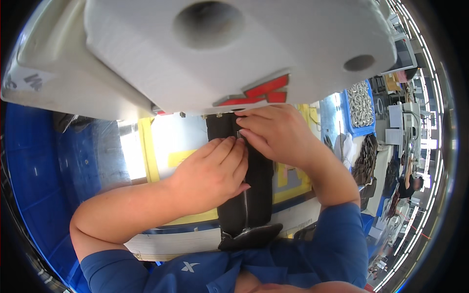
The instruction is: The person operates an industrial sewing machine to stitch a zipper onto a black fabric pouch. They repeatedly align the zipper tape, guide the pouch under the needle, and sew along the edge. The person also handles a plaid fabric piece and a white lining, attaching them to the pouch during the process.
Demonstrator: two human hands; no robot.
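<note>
A long black piece of material (259,185) with a metal zipper (245,210) along its length runs from under the machine head toward my body. Its near end folds over the front edge of the work surface. My left hand (210,171) is closed on the piece, fingertips together at the zipper. Just beyond and to the right, my right hand (278,129) grips it with thumb and fingers close to the machine. A big light-grey machine head (234,63), apparently a sewing machine, hangs over the far end and hides what lies beneath it.
The work surface (181,134) has yellow tape strips (148,146). A large blue bin (36,176) stands at the left. On the right are a blue tray of metal rings (360,105) and a pile of dark pieces (365,161). Another person (408,185) is farther off.
</note>
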